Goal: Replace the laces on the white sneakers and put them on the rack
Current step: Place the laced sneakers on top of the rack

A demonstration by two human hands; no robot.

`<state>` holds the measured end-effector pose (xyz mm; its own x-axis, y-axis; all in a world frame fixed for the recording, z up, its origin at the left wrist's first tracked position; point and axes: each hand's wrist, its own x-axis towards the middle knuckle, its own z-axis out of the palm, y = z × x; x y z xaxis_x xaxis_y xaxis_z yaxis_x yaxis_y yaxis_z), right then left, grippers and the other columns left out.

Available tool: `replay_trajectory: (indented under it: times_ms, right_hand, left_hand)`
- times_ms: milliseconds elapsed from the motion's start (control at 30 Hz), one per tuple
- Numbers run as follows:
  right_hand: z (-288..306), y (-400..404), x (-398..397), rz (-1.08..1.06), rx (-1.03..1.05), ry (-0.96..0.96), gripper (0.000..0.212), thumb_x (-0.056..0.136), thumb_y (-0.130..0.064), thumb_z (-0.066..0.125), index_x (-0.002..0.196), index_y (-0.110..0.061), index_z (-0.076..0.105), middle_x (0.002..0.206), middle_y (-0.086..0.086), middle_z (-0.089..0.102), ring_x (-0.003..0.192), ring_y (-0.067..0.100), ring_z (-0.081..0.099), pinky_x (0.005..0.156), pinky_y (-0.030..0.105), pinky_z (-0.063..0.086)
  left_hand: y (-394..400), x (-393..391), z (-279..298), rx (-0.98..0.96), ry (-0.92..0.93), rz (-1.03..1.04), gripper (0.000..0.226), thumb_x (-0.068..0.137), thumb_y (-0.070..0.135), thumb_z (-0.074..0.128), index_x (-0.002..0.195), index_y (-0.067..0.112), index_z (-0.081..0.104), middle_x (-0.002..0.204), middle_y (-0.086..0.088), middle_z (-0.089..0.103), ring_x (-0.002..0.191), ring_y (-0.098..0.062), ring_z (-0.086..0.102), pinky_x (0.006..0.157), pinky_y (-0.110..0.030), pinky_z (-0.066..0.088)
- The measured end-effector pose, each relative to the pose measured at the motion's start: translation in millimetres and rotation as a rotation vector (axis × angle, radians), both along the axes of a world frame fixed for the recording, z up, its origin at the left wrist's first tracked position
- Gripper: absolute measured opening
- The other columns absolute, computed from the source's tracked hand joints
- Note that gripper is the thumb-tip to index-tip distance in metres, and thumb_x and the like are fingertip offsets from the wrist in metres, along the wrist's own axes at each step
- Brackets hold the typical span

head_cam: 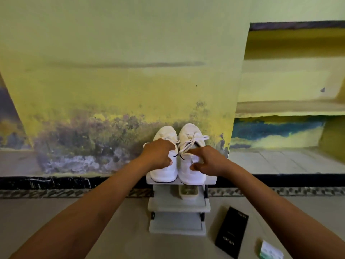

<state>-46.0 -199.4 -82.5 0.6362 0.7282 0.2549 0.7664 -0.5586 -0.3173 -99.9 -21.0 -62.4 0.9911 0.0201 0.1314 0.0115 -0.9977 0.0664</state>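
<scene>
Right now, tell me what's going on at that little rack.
A person is setting a pair of white sneakers on the top shelf of a small grey rack against the wall. The left hand grips the left sneaker, the right hand grips the right sneaker. Both shoes are laced and sit side by side, toes to the wall. A small container sits on the shelf below.

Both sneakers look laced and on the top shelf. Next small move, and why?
Probably let go and draw both hands back. The left sneaker and right sneaker already sit side by side on the rack, laces in; left hand and right hand only grip their collars.
</scene>
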Motion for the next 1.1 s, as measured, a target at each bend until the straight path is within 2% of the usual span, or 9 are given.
replay_trajectory:
  times_ms: [200,433,533,633,733,800,867,967,1100]
  right_hand:
    - [-20.4,26.7,71.9,-0.008,-0.047,0.066,0.041,0.079,-0.005,0.064,0.12,-0.008,0.063,0.102,0.018,0.066,0.094,0.033,0.056,0.073,0.035,0.043]
    - [-42.0,46.6,101.5,-0.003,-0.074,0.078,0.032,0.076,-0.004,0.067,0.103,0.012,0.062,0.092,0.026,0.063,0.087,0.035,0.056,0.063,0.035,0.032]
    - [-37.7,48.0,103.4,-0.036,-0.116,0.105,0.034,0.077,-0.007,0.069,0.108,0.007,0.062,0.09,0.02,0.062,0.082,0.027,0.052,0.056,0.029,0.03]
    - [-37.5,46.0,98.2,-0.064,-0.161,0.119,0.048,0.081,-0.011,0.066,0.127,-0.003,0.053,0.123,0.016,0.058,0.108,0.029,0.052,0.082,0.032,0.043]
    - [-38.9,29.7,77.9,-0.113,-0.019,0.139,0.064,0.085,-0.016,0.065,0.142,-0.012,0.037,0.143,0.006,0.044,0.128,0.025,0.043,0.097,0.032,0.038]
    - [-42.3,8.4,56.8,-0.163,0.139,0.124,0.065,0.086,-0.021,0.066,0.143,-0.015,0.036,0.145,0.002,0.043,0.131,0.022,0.042,0.099,0.03,0.036]
    - [-51.8,-20.2,32.9,-0.219,0.225,0.104,0.057,0.087,-0.023,0.064,0.139,-0.017,0.042,0.142,0.0,0.047,0.128,0.02,0.045,0.097,0.028,0.037]
    - [-70.1,-68.2,-6.9,-0.281,0.191,0.146,0.049,0.089,-0.024,0.062,0.135,-0.02,0.048,0.137,0.0,0.052,0.118,0.021,0.054,0.095,0.029,0.042]
    - [-98.7,-127.0,-48.1,-0.383,0.134,0.167,0.046,0.089,-0.024,0.062,0.133,-0.016,0.052,0.137,0.003,0.053,0.125,0.02,0.05,0.101,0.029,0.039]
  left_hand:
    - [22.6,73.8,-30.6,-0.004,0.024,0.016,0.045,0.085,0.027,0.064,0.128,0.018,0.051,0.132,-0.006,0.052,0.118,-0.027,0.05,0.08,-0.031,0.04]
    - [41.3,102.0,-58.0,-0.024,0.091,-0.011,0.053,0.085,0.026,0.066,0.133,0.015,0.048,0.136,-0.007,0.049,0.123,-0.027,0.046,0.088,-0.033,0.041]
    - [40.6,104.2,-57.6,0.002,0.108,-0.025,0.055,0.085,0.027,0.066,0.135,0.014,0.046,0.138,-0.007,0.048,0.125,-0.026,0.044,0.091,-0.032,0.039]
    - [33.9,98.9,-55.2,0.013,0.116,-0.005,0.053,0.086,0.027,0.065,0.134,0.013,0.046,0.137,-0.008,0.048,0.123,-0.026,0.045,0.09,-0.031,0.038]
    - [24.8,75.2,-53.0,-0.078,-0.037,0.006,0.049,0.087,0.025,0.064,0.132,0.015,0.047,0.136,-0.009,0.048,0.121,-0.028,0.046,0.094,-0.036,0.04]
    - [14.2,51.2,-55.3,-0.191,-0.194,-0.002,0.046,0.087,0.024,0.063,0.13,0.016,0.05,0.135,-0.008,0.048,0.121,-0.029,0.046,0.096,-0.038,0.039]
    - [-3.2,25.2,-61.6,-0.251,-0.237,-0.044,0.045,0.086,0.024,0.064,0.129,0.019,0.052,0.136,-0.005,0.049,0.122,-0.027,0.046,0.095,-0.034,0.038]
    - [-34.6,-8.1,-75.8,-0.325,-0.163,-0.098,0.047,0.084,0.026,0.066,0.129,0.02,0.053,0.136,-0.003,0.051,0.122,-0.024,0.048,0.096,-0.032,0.039]
    - [-76.8,-34.2,-96.5,-0.379,-0.021,-0.114,0.049,0.082,0.032,0.07,0.126,0.018,0.056,0.13,-0.002,0.057,0.119,-0.021,0.053,0.095,-0.028,0.042]
